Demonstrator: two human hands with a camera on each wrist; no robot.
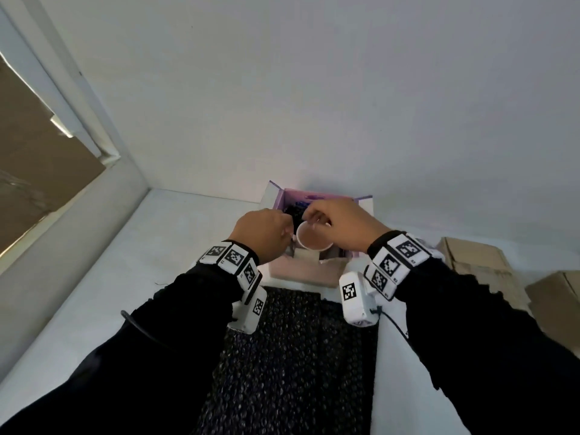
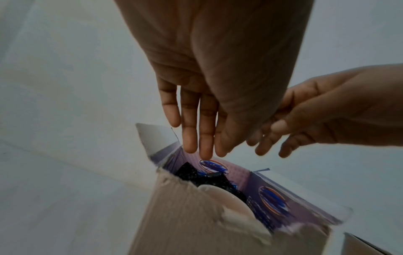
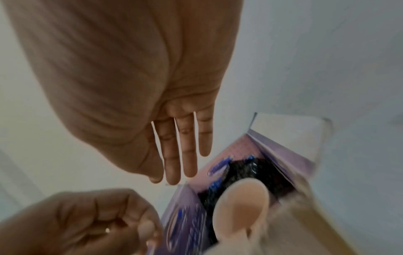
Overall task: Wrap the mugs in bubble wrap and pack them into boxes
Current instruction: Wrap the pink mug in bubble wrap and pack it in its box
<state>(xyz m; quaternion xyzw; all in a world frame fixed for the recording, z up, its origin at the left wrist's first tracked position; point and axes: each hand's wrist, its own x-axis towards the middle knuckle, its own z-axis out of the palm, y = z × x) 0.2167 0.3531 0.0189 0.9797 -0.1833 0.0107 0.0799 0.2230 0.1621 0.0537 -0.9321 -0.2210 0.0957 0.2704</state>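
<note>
Box (image 1: pixel 301 271) print blurred, unreadable; mug (image 1: pixel 314 240) inside.

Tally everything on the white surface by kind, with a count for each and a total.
Open purple box: 1
Closed brown boxes: 2
Bare mug, inside the purple box: 1
Black-wrapped bundle, inside the same box: 1
Black bubble wrap sheet: 1
Total: 6
</note>
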